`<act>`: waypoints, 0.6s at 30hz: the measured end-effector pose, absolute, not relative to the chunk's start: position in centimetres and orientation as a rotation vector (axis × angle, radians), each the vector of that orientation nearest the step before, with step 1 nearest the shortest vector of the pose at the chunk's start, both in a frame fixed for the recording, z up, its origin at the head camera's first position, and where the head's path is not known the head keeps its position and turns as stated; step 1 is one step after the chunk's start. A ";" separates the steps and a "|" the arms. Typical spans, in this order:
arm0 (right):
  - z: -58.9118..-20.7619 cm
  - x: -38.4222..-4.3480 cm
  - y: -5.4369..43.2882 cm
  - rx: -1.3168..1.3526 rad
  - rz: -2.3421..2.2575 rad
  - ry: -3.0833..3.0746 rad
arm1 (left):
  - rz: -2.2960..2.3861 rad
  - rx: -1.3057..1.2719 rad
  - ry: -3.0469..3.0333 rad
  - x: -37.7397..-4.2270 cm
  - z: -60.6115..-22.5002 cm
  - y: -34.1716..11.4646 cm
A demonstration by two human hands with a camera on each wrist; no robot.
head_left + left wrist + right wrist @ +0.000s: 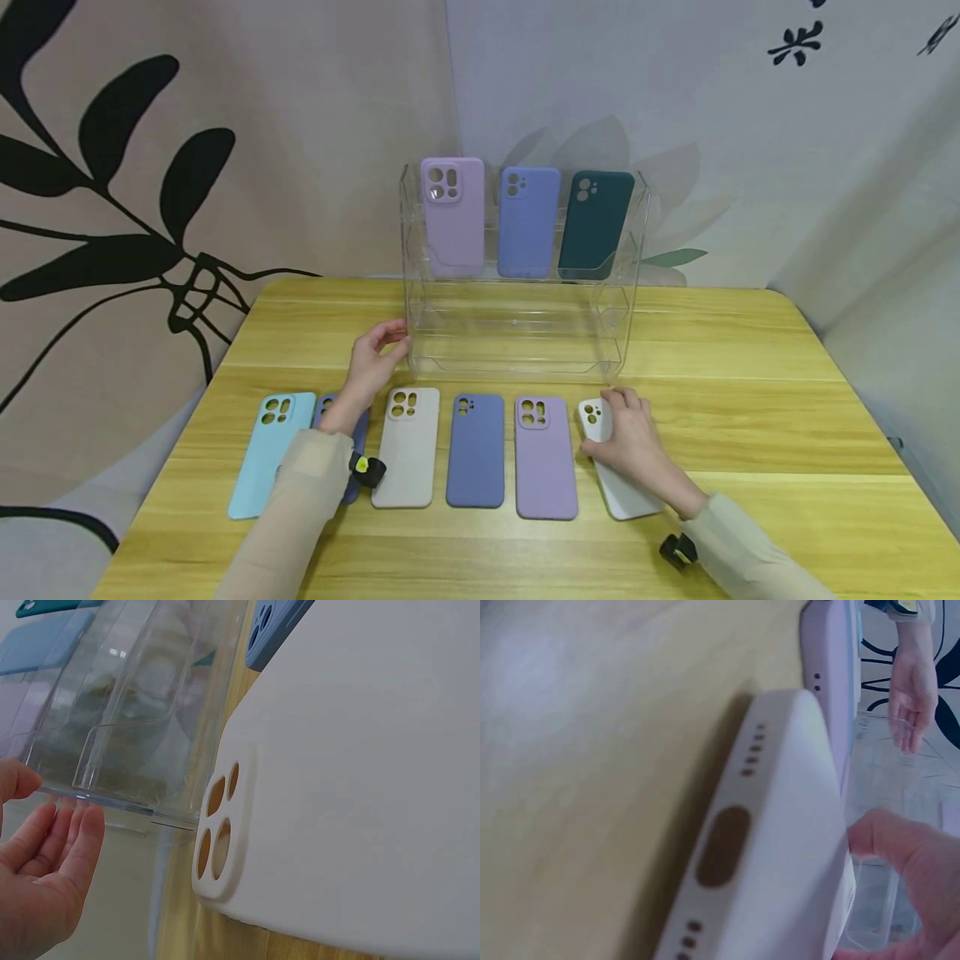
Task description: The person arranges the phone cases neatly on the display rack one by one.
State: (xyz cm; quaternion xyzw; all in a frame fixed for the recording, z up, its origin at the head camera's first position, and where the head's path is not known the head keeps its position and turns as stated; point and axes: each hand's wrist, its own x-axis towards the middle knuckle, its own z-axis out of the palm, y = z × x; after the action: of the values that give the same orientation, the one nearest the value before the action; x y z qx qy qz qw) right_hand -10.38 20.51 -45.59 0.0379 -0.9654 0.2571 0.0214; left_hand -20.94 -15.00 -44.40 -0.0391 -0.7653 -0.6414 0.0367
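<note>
My right hand (630, 437) grips a white phone case (626, 492) at the right end of a row on the table, thumb at its left edge and fingers over its top right. In the right wrist view that case (780, 847) shows its bottom edge with port and speaker holes. My left hand (375, 358) is at the left side of a clear tiered stand (517, 367), fingers fairly straight. The left wrist view shows its fingertips at the edge of the stand (142, 802); firm contact is hard to tell. Nearest below it lies a cream phone case (408, 458).
The row also has a light blue case (258, 467), a blue case (358, 437) partly behind my left arm, another blue case (476, 458) and a lilac case (546, 467). On the stand's upper tier stand lilac (457, 233), periwinkle (528, 229) and dark green (595, 229) cases.
</note>
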 end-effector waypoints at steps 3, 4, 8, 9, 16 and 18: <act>-45.2 -10.3 20.4 0.131 0.809 -2.966 | -1.976 -0.115 -2.343 -20.9 -44.4 -14.9; -45.0 -10.3 20.4 0.135 0.815 -2.957 | -1.976 -0.113 -2.341 -20.9 -44.4 -14.9; -44.3 -10.4 20.2 0.153 0.830 -2.927 | -1.975 -0.110 -2.339 -20.9 -44.4 -14.9; -44.1 -10.4 20.1 0.165 0.835 -2.914 | -1.973 -0.112 -2.340 -20.9 -44.4 -14.9; -42.6 -10.9 19.3 0.252 0.840 -2.823 | -1.972 -0.114 -2.346 -20.9 -44.4 -15.0; -42.3 -11.1 18.9 0.275 0.854 -2.799 | -1.969 -0.113 -2.347 -20.9 -44.4 -15.0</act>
State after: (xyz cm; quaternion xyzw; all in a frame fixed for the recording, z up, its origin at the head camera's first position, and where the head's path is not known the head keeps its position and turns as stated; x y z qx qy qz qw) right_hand -11.13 18.94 -42.28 0.0930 -0.9474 0.2892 0.1010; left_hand -20.89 -14.99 -44.39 -0.0369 -0.7650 -0.6418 0.0383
